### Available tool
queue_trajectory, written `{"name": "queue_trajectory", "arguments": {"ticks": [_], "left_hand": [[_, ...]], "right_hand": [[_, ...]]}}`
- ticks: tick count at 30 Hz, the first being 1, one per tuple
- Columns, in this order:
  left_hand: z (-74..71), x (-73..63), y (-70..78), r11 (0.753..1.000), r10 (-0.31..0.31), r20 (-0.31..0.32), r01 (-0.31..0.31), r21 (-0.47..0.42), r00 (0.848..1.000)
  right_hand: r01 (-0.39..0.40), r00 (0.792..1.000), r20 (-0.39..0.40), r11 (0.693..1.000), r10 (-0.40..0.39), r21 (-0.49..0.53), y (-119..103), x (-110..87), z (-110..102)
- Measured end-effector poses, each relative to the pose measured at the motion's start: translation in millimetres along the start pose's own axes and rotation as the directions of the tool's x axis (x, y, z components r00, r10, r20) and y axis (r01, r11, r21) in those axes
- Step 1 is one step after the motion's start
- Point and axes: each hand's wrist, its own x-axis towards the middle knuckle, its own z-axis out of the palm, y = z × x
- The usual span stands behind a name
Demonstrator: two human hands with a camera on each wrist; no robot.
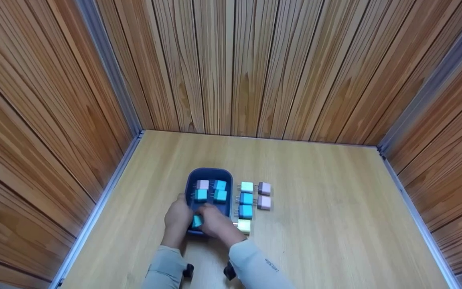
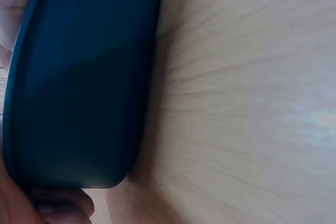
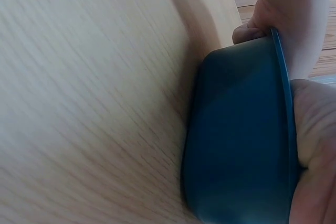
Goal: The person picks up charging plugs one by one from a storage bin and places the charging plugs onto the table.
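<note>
A dark blue plastic tray (image 1: pixel 209 172) stands on the table with several small plug-in chargers in it. My left hand (image 1: pixel 178 218) grips the tray's left rim; in the left wrist view its curled fingers (image 2: pixel 65 203) show beneath the rim. Over the near right side of the tray reaches my right hand (image 1: pixel 216 221), its fingers inside, pinching a teal charger (image 1: pixel 197 221) near the tray's near end. Farther up lie a pink charger (image 1: pixel 202 184), a blue charger (image 1: pixel 219 185) and two teal chargers (image 1: pixel 201 195). The right fingertips are partly hidden.
Right of the tray, two columns of chargers lie on the table (image 1: pixel 315 208), prongs pointing left: mint (image 1: pixel 247 187), blue (image 1: pixel 246 198), another blue, yellow (image 1: pixel 244 226), and two pinkish-lilac ones (image 1: pixel 264 202). Wood-panelled walls (image 1: pixel 239 80) enclose the back and sides.
</note>
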Motion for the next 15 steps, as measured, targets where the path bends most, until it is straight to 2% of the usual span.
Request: {"name": "queue_trajectory", "arguments": {"ticks": [5,9,15], "left_hand": [[0.5,1.6,-1.0,1.000,-0.017,0.023,0.018,-0.004,1.000],[0.0,2.2,-2.4,0.999,-0.036,0.022,0.036,-0.011,0.999],[-2.1,4.4,1.6,0.998,-0.055,0.052,0.057,-0.022,0.997]], "right_hand": [[-0.053,0.998,-0.015,0.996,0.054,0.072,1.3,-1.4,2.5],[-0.046,0.998,-0.040,0.994,0.050,0.094,0.8,-3.2,2.6],[0.015,0.996,-0.088,1.000,-0.015,0.007,1.9,-4.6,-3.6]]}}
